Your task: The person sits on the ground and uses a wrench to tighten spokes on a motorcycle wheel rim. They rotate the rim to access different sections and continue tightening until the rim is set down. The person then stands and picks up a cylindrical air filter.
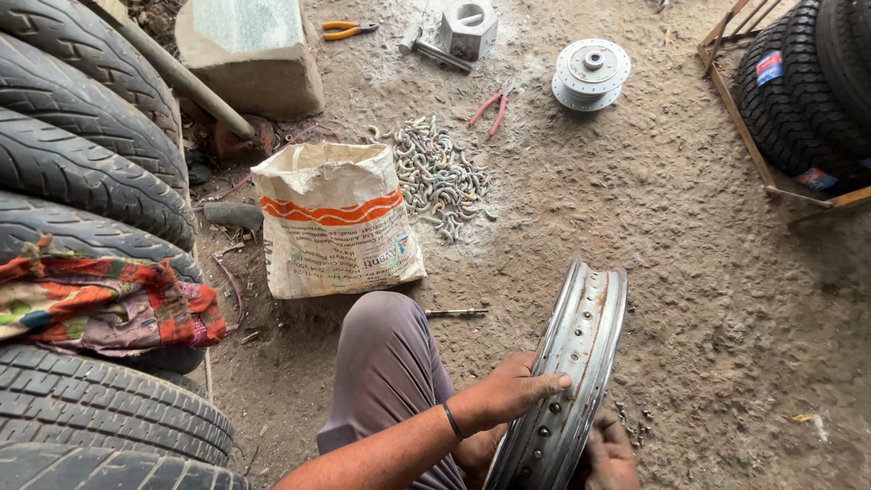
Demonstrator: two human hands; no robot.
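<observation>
Head camera looks steeply down, near the wheel rim (567, 363).

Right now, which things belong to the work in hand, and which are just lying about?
In hand:
- wheel rim, upright, held by left hand and right hand

Lying about:
- sack
- pile of bent metal pieces
- hub
- red-handled pliers
- tyres
</observation>
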